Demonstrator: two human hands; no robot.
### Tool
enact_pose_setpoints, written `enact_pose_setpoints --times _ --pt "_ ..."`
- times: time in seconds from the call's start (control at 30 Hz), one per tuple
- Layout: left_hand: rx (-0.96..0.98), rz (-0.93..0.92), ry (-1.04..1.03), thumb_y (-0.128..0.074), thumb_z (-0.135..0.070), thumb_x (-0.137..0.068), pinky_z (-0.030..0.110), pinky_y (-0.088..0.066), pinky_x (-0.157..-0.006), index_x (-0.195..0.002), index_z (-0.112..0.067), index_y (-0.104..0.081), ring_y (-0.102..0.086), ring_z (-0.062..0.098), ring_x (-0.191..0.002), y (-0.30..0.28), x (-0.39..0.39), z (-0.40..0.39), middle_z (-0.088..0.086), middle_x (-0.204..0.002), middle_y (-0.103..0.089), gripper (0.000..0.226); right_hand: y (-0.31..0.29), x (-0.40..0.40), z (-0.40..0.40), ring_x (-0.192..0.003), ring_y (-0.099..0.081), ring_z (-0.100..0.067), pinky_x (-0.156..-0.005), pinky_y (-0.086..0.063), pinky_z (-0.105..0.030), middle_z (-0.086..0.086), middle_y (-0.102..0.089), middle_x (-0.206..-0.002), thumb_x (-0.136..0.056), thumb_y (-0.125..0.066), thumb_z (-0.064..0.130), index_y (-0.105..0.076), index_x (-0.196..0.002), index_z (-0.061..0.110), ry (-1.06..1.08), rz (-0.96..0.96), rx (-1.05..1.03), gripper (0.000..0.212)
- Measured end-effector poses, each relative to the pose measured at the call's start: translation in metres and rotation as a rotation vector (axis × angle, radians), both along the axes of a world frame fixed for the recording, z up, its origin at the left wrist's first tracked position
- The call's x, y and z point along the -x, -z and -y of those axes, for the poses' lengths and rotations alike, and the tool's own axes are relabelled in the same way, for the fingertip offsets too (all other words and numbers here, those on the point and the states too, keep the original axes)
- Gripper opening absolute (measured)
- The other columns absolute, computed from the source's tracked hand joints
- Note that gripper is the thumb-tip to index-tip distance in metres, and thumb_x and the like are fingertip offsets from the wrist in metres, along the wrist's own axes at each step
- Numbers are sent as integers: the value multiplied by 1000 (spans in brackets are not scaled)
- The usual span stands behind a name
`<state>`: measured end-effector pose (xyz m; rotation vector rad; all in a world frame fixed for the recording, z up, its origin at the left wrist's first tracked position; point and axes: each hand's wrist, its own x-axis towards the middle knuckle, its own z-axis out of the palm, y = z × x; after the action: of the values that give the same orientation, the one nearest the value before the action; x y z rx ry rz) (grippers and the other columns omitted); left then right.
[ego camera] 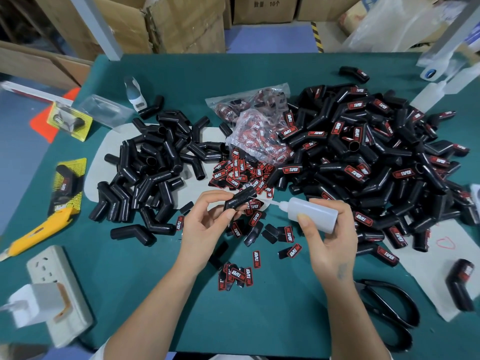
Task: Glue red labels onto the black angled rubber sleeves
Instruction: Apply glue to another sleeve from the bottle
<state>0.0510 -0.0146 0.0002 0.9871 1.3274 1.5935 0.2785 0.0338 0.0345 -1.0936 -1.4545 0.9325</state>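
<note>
Mid-cycle on one sleeve, batch looks past halfway. Left hand (207, 216) pinching a bare black angled sleeve (240, 200) by its lower leg, fingers and thumb curled round it, upper leg tilted up and right. Right hand (330, 229) wrapped round a translucent glue bottle (313, 211), thumb on its near side, nozzle aimed left, tip close to the sleeve but apparently not touching. No label on that sleeve yet; whether glue is already down can't be told. Taking the held sleeve as the landmark: loose red labels (239, 175) heaped just behind it, more scattered just in front of it, toward the body, several face-down showing black backs. Clear bag of labels (257, 126) further behind it. Unlabelled pile (155, 165) behind and left of it, on a pale sheet. Labelled pile (376, 157) to its right and behind, clearly the bigger heap, so judged more done than left, though a fair stack is still bare. Yellow utility knife (39, 232) well left of it, black scissors (392, 315) to the right, nearer the body, neither in use. Likely next: glue bead, then label from the near scatter pressed on.
</note>
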Motion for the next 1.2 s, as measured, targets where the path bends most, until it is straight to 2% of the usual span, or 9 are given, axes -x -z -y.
enact_pose_setpoints --times 0.13,0.33,0.5,0.7,0.97,1.1,1.2 --pt "-4 57 18 -71 -14 -97 48 -57 -102 -118 -6 -66 -73 43 -109 -2 0 -1 28 -122 -61 23 0 2 1 -97 -66 -3 -80 -52 -16 21 -66 -112 -92 -71 39 -59 -113 51 -10 12 6 27" --pt "-23 94 33 -73 -18 -98 39 -57 -100 -118 -11 -67 -73 44 -110 -4 1 -1 29 -123 -62 22 -1 0 0 -101 -65 -5 -81 -51 -16 22 -65 -113 -92 -70 38 -59 -113 51 7 4 5 28" --pt "-24 104 30 -76 -27 -97 39 -58 -99 -118 -11 -67 -73 43 -111 -5 0 0 29 -124 -62 28 -2 0 1 -102 -65 -4 -81 -51 -15 23 -65 -113 -92 -70 39 -58 -113 52 1 5 0 28" --pt "-21 121 33 -77 -28 -96 36 -57 -98 -118 -14 -68 -73 43 -112 -6 0 -1 28 -125 -62 28 -1 1 2 -97 -65 -3 -79 -51 -15 21 -66 -112 -91 -71 40 -58 -112 53 -5 27 5 28" --pt "-25 119 26 -73 -17 -96 37 -57 -98 -117 -12 -68 -73 43 -109 -6 -1 -1 28 -122 -64 22 1 0 1 -99 -66 -6 -80 -53 -19 20 -66 -112 -91 -71 40 -59 -113 52 -4 12 6 27" --pt "-24 111 20 -72 -16 -96 39 -57 -99 -117 -9 -68 -73 43 -109 -5 -1 0 20 -121 -65 22 4 -2 0 -100 -66 -10 -81 -54 -25 19 -66 -112 -91 -71 40 -60 -113 51 11 4 26 27" --pt "-19 100 20 -72 -15 -97 38 -57 -99 -118 -8 -67 -73 41 -110 -5 -1 0 20 -121 -65 23 2 3 3 -97 -67 -10 -78 -55 -26 20 -66 -112 -92 -72 48 -59 -114 52 -18 32 19 25"
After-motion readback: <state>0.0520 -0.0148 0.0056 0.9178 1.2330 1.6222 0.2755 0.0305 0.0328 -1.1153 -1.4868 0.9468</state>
